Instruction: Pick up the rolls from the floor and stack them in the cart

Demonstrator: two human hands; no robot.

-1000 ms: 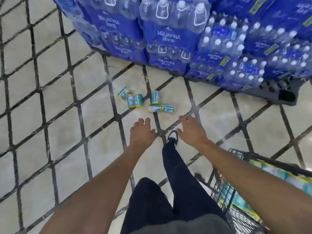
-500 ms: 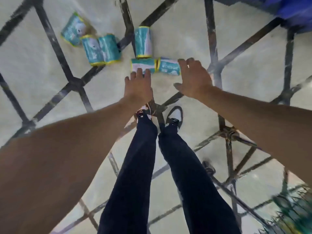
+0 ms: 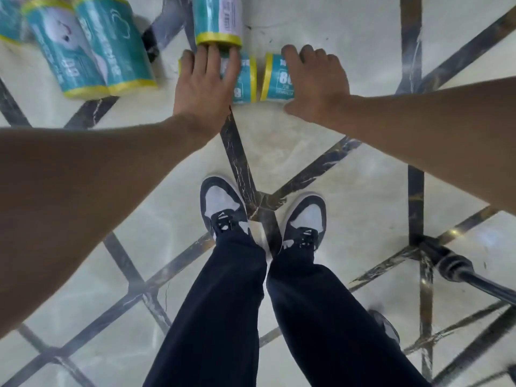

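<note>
Several teal rolls with yellow ends lie on the tiled floor at the top of the view. My left hand (image 3: 206, 82) lies with straight fingers over one roll (image 3: 244, 79). Just to its right, my right hand (image 3: 315, 82) curls its fingers over the far side of a second roll (image 3: 276, 79), thumb on the near side. A third roll (image 3: 217, 18) lies just beyond my left fingertips. Two more rolls (image 3: 64, 57) (image 3: 117, 46) lie side by side at the upper left. Of the cart only a black caster and bar (image 3: 455, 268) show at the lower right.
My two feet in grey and white sneakers (image 3: 223, 208) stand close behind the rolls on pale tiles with dark diagonal strips (image 3: 240, 157). Another roll's edge (image 3: 8, 26) shows at the far upper left.
I have bent down much closer to the floor. Both hands have reached forward from above the floor onto the two nearest rolls. The water packs have left the view.
</note>
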